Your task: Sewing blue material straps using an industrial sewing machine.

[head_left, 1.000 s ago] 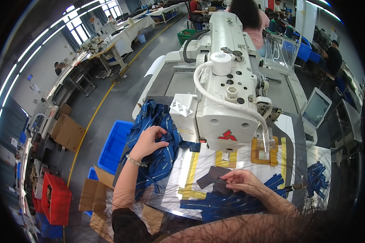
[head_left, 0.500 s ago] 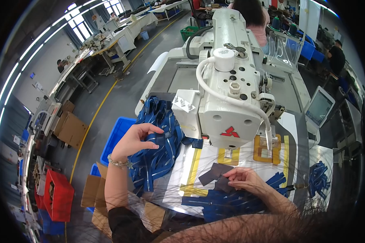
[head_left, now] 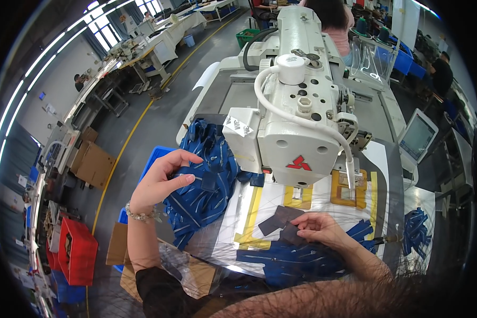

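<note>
My left hand [head_left: 156, 183], wearing a beaded bracelet, is curled over a heap of blue zippers [head_left: 209, 201] to the left of the sewing machine head. A blue zipper [head_left: 202, 179] with metal teeth lies between its thumb and fingers; the rest of that grip is partly hidden. Below the machine head my right hand [head_left: 320, 230] pinches a dark grey rectangular piece [head_left: 290, 233]. Another dark piece [head_left: 273, 225] lies against it, over the white work plate. Several blue zippers [head_left: 297, 262] are spread flat under my right hand and forearm.
The white sewing machine [head_left: 307, 143] stands directly ahead, a white hose hanging at its front. A yellow-brown frame [head_left: 334, 193] sits beneath it. More blue zippers [head_left: 417, 233] lie far right, near a screen [head_left: 416, 139]. Left are a blue bin [head_left: 152, 161], cardboard and a red crate [head_left: 77, 252].
My left hand has drawn back slightly left and up, and the zippers beneath it have shifted. My right hand stays at the dark pieces. The view has tilted a little.
</note>
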Demonstrator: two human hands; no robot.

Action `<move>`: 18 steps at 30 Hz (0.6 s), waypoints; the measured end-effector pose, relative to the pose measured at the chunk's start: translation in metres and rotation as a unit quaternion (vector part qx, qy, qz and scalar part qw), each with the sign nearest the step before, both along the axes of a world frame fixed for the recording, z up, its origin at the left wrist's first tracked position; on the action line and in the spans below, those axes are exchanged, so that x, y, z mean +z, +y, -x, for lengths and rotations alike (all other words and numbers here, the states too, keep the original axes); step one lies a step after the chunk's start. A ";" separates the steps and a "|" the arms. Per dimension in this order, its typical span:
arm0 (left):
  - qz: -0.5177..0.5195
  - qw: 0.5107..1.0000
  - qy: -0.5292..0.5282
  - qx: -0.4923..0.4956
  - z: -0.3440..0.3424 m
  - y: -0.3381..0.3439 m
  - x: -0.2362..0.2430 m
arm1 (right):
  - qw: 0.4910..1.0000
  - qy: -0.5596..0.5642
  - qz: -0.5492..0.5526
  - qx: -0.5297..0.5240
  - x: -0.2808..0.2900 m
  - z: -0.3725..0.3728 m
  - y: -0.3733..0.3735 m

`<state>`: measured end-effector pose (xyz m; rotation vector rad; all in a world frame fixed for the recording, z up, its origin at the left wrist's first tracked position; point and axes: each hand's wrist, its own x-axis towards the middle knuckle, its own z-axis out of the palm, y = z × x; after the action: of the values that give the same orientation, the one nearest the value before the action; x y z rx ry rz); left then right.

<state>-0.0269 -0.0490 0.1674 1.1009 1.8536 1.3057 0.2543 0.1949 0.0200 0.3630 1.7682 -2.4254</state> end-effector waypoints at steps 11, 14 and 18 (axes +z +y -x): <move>0.051 0.985 0.163 0.037 0.026 -0.002 -0.007 | 1.000 -0.020 -0.022 0.003 0.005 0.001 0.000; 0.056 0.979 0.183 0.067 0.025 -0.003 -0.008 | 0.999 -0.014 -0.029 0.006 0.006 0.002 0.000; 0.025 0.947 0.305 0.100 0.030 -0.001 -0.016 | 0.999 -0.020 -0.038 0.006 0.008 0.001 0.000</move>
<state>-0.0564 -0.0496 0.1510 1.4326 2.4873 1.0854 0.2533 0.1947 0.0282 0.4057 1.8443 -2.3299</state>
